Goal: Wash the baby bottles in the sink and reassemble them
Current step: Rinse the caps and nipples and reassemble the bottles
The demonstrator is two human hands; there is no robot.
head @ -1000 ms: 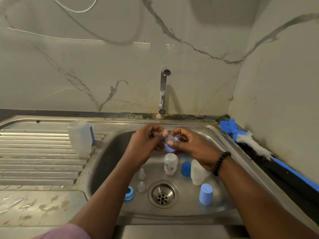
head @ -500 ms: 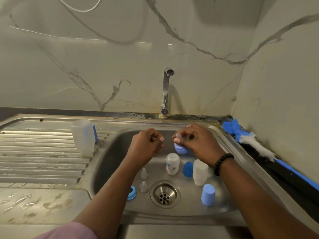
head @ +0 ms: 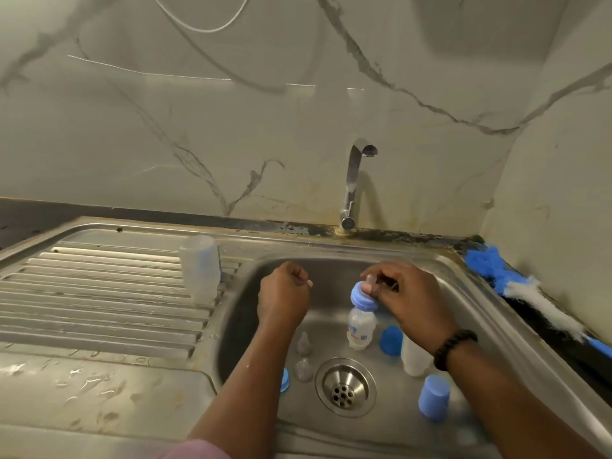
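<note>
Reassembly step: right hand pinches the collar onto the bottle behind the drain. Left hand is fisted, empty. Next: steady bottle, twist collar tight.

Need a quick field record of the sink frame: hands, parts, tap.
right hand: holds blue collar with teat over small bottle
left hand: closed, no object visible
basin: two loose teats, two blue caps, second bottle, partly hidden ring
drainboard: one upturned bottle
tap: no water visible
brush: on right ledge
</note>
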